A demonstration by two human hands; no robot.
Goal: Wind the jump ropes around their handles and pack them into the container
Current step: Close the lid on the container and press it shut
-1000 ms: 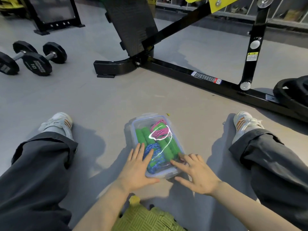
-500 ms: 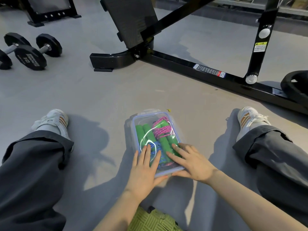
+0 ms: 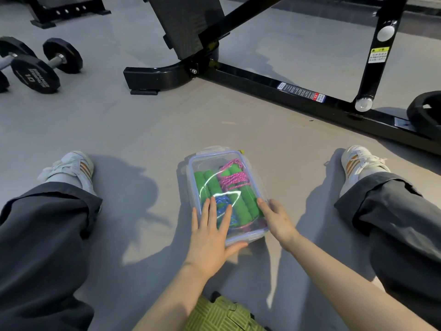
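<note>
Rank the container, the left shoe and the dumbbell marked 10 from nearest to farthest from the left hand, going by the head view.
1. The container: directly under the left hand, whose straight fingers lie on its lid.
2. The left shoe: on the floor, out to the left.
3. The dumbbell marked 10: far left, well beyond the shoe.

A gym: grey rubber floor (image 3: 119,130), black dumbbells (image 3: 35,72) marked "10" at far left, a black steel machine frame (image 3: 298,91) with warning label, and a weight plate (image 3: 427,113) at far right.
</note>
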